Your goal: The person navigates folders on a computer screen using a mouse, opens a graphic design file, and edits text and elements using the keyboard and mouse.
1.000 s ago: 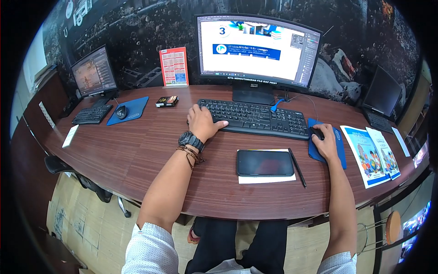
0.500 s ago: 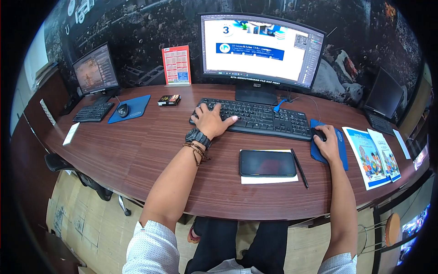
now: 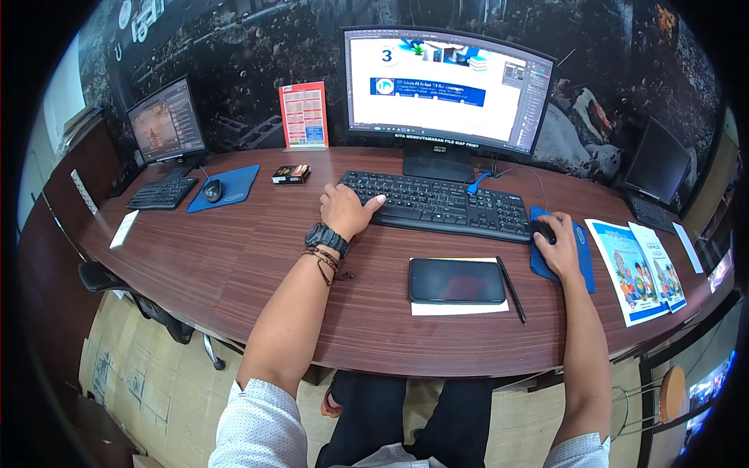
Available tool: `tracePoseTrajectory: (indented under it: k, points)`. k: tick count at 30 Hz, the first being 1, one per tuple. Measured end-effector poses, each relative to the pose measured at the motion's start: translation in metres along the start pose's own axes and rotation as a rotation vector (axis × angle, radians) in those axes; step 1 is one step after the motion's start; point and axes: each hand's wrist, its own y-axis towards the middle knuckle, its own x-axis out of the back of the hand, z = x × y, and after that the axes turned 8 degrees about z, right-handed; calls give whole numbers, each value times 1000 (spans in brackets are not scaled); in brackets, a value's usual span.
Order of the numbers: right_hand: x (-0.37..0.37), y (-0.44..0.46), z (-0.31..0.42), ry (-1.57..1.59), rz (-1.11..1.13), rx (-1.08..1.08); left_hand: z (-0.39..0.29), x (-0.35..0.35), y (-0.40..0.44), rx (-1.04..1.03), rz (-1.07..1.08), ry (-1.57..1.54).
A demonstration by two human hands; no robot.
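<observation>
1. One keyboard (image 3: 437, 204) is set before the lit monitor (image 3: 449, 113); its left end is covered by the left hand (image 3: 344, 210), thumb spread wide.
2. On the right blue pad (image 3: 582, 269), the mouse (image 3: 543, 232) is held by the right hand (image 3: 559, 248), fingers curled.

- Right hand (image 3: 560, 246) partly covers a mouse (image 3: 543, 232).
- Left hand (image 3: 344, 212) hides the near-left corner of the keyboard (image 3: 437, 206).
- Menu lettering on the monitor (image 3: 449, 118) proves illegibly small.

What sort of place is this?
Probably an office, perhaps a print or design shop: the big monitor shows a page layout, the label below reads "FILE SIAP PRINT", and colourful printed sheets lie on the desk.
</observation>
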Motion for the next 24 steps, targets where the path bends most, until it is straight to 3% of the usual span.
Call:
tracePoseTrajectory:
  k: [3,5,12,15,24]
  points:
    - [2,-1,7,-125,7,158,-1,-1,-1,-2,-12,2]
    - [-2,2,-2,-390,21,325,0,-2,0,-4,-1,-9]
    - [-4,-2,19,-274,-6,242,-3,-2,-8,-84,5,100]
    - [-9,-1,30,-231,-17,319,-4,-3,-6,-80,24,93]
    - [-35,2,73,-306,201,377,-9,-2,-6,-38,70,52]
